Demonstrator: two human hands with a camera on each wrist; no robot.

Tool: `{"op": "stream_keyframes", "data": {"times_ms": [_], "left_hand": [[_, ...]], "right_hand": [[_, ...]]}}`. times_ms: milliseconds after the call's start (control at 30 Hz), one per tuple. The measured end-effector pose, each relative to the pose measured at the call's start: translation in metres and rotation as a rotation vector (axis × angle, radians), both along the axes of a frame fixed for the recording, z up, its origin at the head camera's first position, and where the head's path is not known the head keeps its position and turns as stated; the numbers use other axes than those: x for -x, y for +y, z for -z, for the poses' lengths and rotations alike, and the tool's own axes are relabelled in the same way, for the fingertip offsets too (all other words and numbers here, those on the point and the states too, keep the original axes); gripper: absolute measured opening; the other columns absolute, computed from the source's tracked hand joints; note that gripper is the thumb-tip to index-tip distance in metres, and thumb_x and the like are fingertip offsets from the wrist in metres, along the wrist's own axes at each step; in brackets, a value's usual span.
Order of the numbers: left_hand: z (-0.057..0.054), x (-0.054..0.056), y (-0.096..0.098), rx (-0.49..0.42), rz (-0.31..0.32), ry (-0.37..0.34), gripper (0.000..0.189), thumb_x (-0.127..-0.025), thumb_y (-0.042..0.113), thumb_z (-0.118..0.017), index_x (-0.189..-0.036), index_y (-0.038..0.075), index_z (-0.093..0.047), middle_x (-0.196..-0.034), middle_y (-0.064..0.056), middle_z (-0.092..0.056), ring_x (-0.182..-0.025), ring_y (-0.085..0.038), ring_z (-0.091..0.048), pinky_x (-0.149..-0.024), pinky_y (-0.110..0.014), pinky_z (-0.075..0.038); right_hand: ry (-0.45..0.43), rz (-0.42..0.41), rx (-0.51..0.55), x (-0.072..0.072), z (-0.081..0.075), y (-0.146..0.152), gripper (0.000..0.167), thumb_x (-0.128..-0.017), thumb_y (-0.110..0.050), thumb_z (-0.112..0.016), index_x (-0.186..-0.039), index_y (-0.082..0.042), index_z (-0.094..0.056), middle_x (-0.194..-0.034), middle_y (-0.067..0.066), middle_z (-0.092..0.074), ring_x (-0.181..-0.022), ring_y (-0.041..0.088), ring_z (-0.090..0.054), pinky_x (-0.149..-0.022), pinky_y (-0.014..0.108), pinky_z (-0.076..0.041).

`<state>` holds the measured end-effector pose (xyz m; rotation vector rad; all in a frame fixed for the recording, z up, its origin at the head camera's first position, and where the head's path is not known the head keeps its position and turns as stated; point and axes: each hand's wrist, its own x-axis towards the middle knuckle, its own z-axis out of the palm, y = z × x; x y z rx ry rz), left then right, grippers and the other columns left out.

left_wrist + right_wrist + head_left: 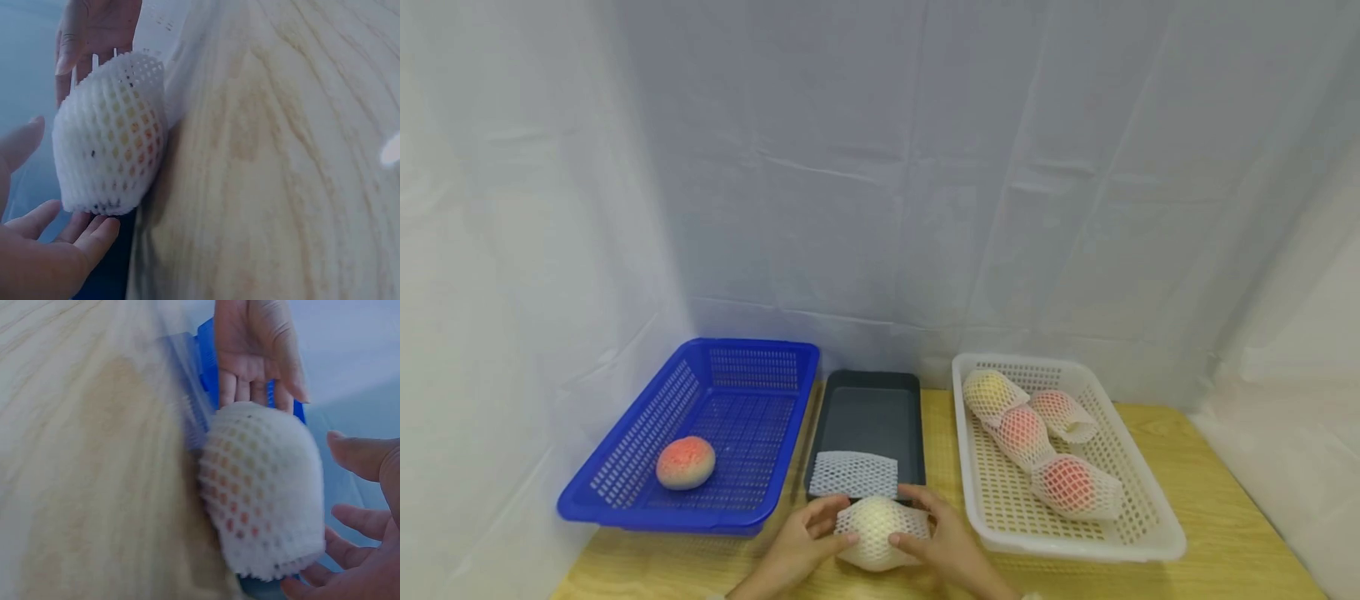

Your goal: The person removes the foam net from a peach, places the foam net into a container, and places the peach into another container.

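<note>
A pale yellow and red peach in a white foam net sleeve (pixel 880 533) is between my two hands at the front of the table, in front of the dark tray. My left hand (pixel 805 537) is at its left end, fingers nearly straight, their tips at the net's edge. At the opposite end, my right hand (pixel 951 537) has its fingers loosely extended, tips close to the net. Both wrist views show the netted peach (pixel 112 137) with the thumbs standing off it. A flat, unfilled foam net (pixel 853 475) lies on the near part of the tray.
To the left stands a blue basket (pixel 801 417) with one bare peach (pixel 686 462). The dark tray (pixel 868 412) is in the middle. On the right, a white basket (pixel 973 500) holds several netted peaches (pixel 1067 486). White sheeting (pixel 865 208) hangs behind the wooden table (pixel 1187 467).
</note>
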<state>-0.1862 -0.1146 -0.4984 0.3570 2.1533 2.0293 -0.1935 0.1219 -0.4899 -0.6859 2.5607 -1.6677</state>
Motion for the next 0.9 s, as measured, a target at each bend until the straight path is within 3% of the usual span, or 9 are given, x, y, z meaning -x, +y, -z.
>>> {"op": "stream_keyframes", "data": {"times_ms": [133,433,667,800,900], "left_hand": [[-0.011,0.001,0.001,-0.004,-0.015,0.027,0.060,-0.086,0.008,-0.070,-0.133,-0.016,-0.042,-0.135,-0.033,-0.047,-0.125,-0.044,-0.047,-0.102,-0.038,-0.044],[-0.046,0.013,-0.009,0.001,-0.027,0.036,0.063,-0.085,0.011,-0.072,-0.137,-0.009,-0.042,-0.140,-0.028,-0.044,-0.130,-0.043,-0.041,-0.105,-0.043,-0.041],[-0.071,0.018,-0.022,0.036,-0.060,0.055,0.062,-0.084,0.012,-0.074,-0.138,0.002,-0.047,-0.141,-0.017,-0.049,-0.133,-0.035,-0.041,-0.106,-0.037,-0.041],[-0.083,0.019,-0.029,0.066,-0.085,0.084,0.062,-0.084,0.013,-0.074,-0.139,0.004,-0.047,-0.142,-0.014,-0.048,-0.134,-0.033,-0.040,-0.106,-0.038,-0.040],[-0.088,0.019,-0.035,0.086,-0.103,0.083,0.063,-0.084,0.014,-0.073,-0.140,0.004,-0.046,-0.144,-0.014,-0.047,-0.135,-0.031,-0.039,-0.108,-0.042,-0.037]], "right_hand": [[0.014,-0.001,-0.001,0.000,-0.020,0.000,0.060,-0.083,-0.020,-0.076,-0.132,0.004,-0.050,-0.135,0.024,-0.050,-0.124,0.048,-0.044,-0.095,0.067,-0.040],[0.047,0.027,0.028,0.002,-0.061,0.011,0.060,-0.084,-0.020,-0.074,-0.137,-0.005,-0.049,-0.142,0.019,-0.045,-0.133,0.041,-0.037,-0.104,0.059,-0.037],[0.139,0.097,0.007,0.013,-0.073,0.032,0.061,-0.083,-0.015,-0.075,-0.137,-0.006,-0.049,-0.142,0.016,-0.046,-0.132,0.039,-0.039,-0.104,0.056,-0.038],[0.208,0.093,0.010,0.018,-0.077,0.045,0.062,-0.083,-0.010,-0.074,-0.138,-0.003,-0.046,-0.142,0.020,-0.045,-0.131,0.042,-0.038,-0.102,0.056,-0.039],[0.213,0.102,0.008,0.019,-0.081,0.054,0.062,-0.084,-0.012,-0.073,-0.139,-0.005,-0.046,-0.144,0.019,-0.043,-0.132,0.042,-0.038,-0.102,0.055,-0.039]]}}
